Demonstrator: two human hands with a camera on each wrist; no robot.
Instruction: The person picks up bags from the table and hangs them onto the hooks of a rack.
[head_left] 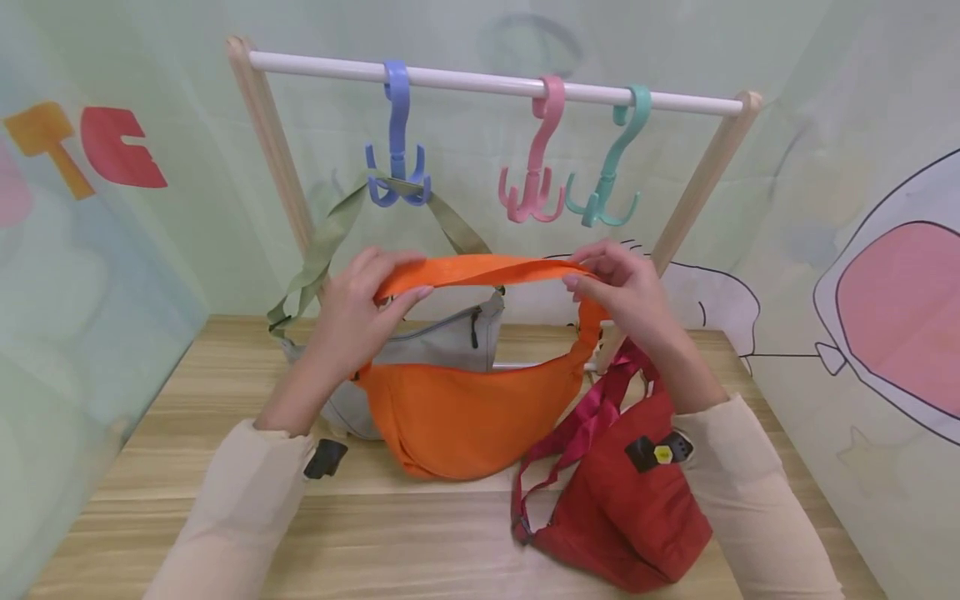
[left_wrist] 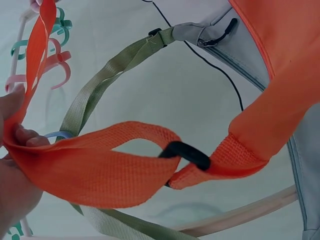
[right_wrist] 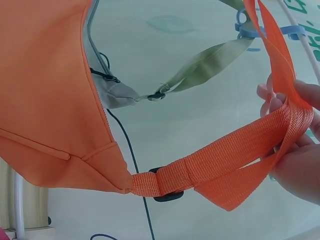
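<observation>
An orange shoulder bag (head_left: pixel 472 417) hangs by its strap (head_left: pixel 480 271) between my two hands, just above the table. My left hand (head_left: pixel 360 304) pinches the strap's left end between thumb and fingers. At the other end, my right hand (head_left: pixel 626 287) grips the strap the same way. A black buckle (left_wrist: pixel 185 154) joins strap and bag in the left wrist view; another buckle (right_wrist: pixel 167 187) shows in the right wrist view. Behind it, a grey bag (head_left: pixel 450 337) is partly hidden, its green strap (head_left: pixel 330 237) looped over a blue hook (head_left: pixel 397 142).
A red bag (head_left: pixel 622 500) lies on the wooden table (head_left: pixel 375 542) at the right, below my right forearm. A pink hook (head_left: pixel 534 158) and a green hook (head_left: pixel 611 167) hang from the rack's white rail (head_left: pixel 472 81), above and behind the orange strap. Wooden posts (head_left: pixel 273 150) hold up the rail.
</observation>
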